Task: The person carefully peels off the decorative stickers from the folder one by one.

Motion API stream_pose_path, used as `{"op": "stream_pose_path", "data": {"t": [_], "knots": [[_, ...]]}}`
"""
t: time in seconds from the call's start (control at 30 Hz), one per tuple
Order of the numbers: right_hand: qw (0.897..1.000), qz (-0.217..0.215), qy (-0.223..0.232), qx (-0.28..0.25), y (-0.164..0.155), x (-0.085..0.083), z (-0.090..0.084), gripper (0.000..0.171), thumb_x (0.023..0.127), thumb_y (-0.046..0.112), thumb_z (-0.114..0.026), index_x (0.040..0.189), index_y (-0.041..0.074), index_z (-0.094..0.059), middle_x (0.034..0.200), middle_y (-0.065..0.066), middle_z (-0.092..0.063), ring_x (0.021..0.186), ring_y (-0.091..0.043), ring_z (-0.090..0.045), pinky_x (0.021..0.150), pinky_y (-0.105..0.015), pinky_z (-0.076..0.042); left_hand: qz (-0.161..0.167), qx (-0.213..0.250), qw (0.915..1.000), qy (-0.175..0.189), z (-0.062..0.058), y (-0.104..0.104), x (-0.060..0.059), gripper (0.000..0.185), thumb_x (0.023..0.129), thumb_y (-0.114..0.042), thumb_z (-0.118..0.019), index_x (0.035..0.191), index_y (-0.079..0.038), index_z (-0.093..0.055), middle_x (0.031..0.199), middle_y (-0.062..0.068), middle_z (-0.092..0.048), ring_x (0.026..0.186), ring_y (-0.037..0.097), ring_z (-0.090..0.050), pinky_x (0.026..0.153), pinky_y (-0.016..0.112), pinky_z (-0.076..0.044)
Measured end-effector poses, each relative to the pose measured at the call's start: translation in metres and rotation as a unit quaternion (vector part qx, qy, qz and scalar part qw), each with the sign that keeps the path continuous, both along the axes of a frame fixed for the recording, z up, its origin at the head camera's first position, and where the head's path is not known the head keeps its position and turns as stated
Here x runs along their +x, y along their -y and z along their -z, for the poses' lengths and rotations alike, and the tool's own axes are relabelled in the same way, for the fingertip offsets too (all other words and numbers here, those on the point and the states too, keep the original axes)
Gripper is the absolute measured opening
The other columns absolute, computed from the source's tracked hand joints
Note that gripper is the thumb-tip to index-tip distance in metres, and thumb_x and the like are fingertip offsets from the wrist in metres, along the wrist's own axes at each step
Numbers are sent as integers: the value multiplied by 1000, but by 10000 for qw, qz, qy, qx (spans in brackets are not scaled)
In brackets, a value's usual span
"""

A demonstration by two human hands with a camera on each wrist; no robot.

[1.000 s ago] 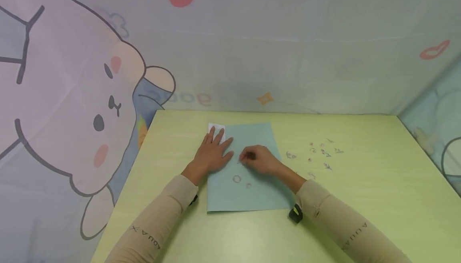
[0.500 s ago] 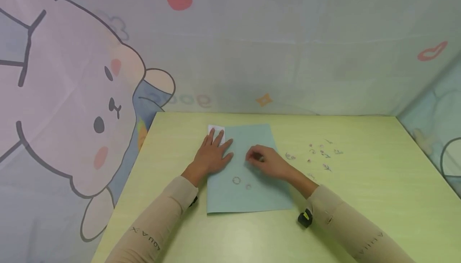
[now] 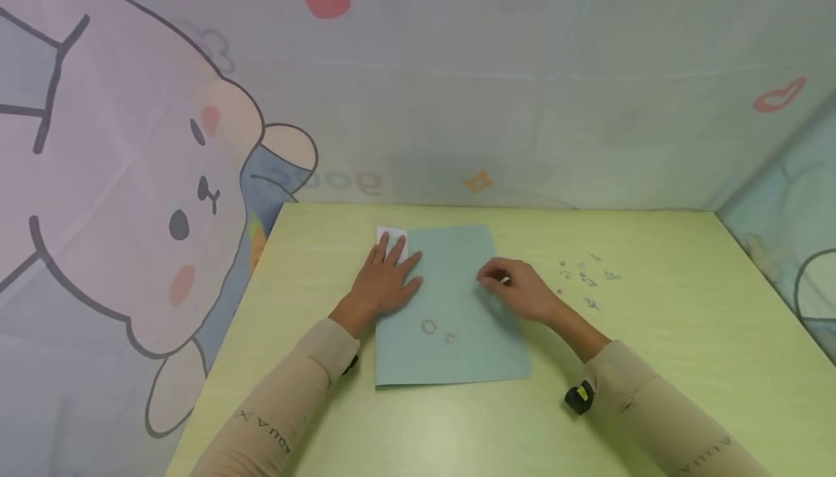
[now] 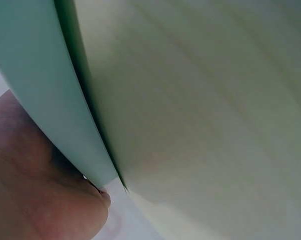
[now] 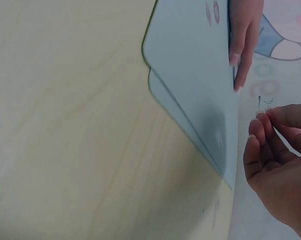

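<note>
Sticker work at a green table, partly done: two small round stickers [image 3: 437,330] already sit on the blue sheet of paper [image 3: 457,361], toward its near half, while a scatter of loose stickers [image 3: 588,279] waits on the bare tabletop at about three o'clock from the sheet, apart from it.

The left hand [image 3: 385,281] lies flat on the sheet's far left corner, at about ten o'clock, its fingers straight and slightly spread, pressing the paper down; its fingertips reach a small white card [image 3: 392,234] that shows past the corner. The right hand [image 3: 522,290] hangs just over the sheet's right edge, at about two o'clock, with its fingers curled and its thumb and forefinger pinching a tiny sprig-shaped sticker [image 5: 261,102], plain only in the right wrist view. Judging by the spread beside it, most of the stickers have yet to be placed.

The table [image 3: 686,390] is pale yellow-green with a faint wood grain. Behind and to both sides hangs a pastel cloth [image 3: 522,99] printed with red hearts, an orange star and a large cartoon bear [image 3: 130,208] at nine o'clock.
</note>
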State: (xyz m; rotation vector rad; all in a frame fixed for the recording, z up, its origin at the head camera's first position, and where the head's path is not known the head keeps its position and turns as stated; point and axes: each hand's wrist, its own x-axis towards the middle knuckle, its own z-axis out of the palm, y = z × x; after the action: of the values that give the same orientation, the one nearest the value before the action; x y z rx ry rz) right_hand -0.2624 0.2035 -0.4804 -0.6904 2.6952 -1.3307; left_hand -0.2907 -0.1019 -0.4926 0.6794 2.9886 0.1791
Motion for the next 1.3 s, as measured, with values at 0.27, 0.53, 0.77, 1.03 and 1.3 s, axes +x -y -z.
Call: {"op": "stream_pose_path", "data": {"t": [0.27, 0.53, 0.77, 1.03, 1.3], "knots": [[9998, 168, 49, -51, -23, -4, 2, 13, 105, 13, -68, 110, 3, -75, 105, -5, -74, 99, -21, -68, 84, -33, -57, -24, -7, 10000, -11, 3, 1, -2, 62, 112, -50, -40, 168, -23, -36, 177, 16, -13, 162, 44, 3, 130, 55, -8], [9982, 530, 275, -28, -44, -9, 5, 21, 107, 28, -67, 108, 8, -74, 102, -7, -74, 93, -27, -69, 78, -32, -54, -18, -59, 10000, -3, 0, -1, 1, 61, 113, -50, -40, 168, -25, -35, 177, 16, -12, 162, 44, 3, 130, 54, -8], [9956, 697, 450, -432, -63, -17, -1, 25, 107, 23, -67, 113, -1, -71, 107, -20, -71, 95, -39, -65, 73, -32, -52, -51, -58, 10000, 62, 1, 0, -2, 62, 113, -51, -39, 169, -25, -33, 177, 15, -10, 162, 43, 6, 130, 54, -6], [9939, 965, 507, -195, -82, -29, -1, 19, 108, 11, -64, 121, -2, -69, 113, -22, -71, 100, -36, -67, 74, -30, -52, -20, 26, 9999, 152, 2, 1, -4, 63, 113, -50, -40, 169, -24, -32, 177, 15, -9, 162, 43, 8, 130, 54, -5], [9922, 1189, 221, 310, -93, -36, 9, 21, 106, 9, -64, 125, -1, -67, 106, -16, -74, 97, -31, -69, 79, -37, -53, -52, 12, 10000, 1, 1, 0, 1, 61, 113, -50, -40, 168, -25, -35, 177, 15, -13, 162, 43, 3, 130, 55, -7]]}}
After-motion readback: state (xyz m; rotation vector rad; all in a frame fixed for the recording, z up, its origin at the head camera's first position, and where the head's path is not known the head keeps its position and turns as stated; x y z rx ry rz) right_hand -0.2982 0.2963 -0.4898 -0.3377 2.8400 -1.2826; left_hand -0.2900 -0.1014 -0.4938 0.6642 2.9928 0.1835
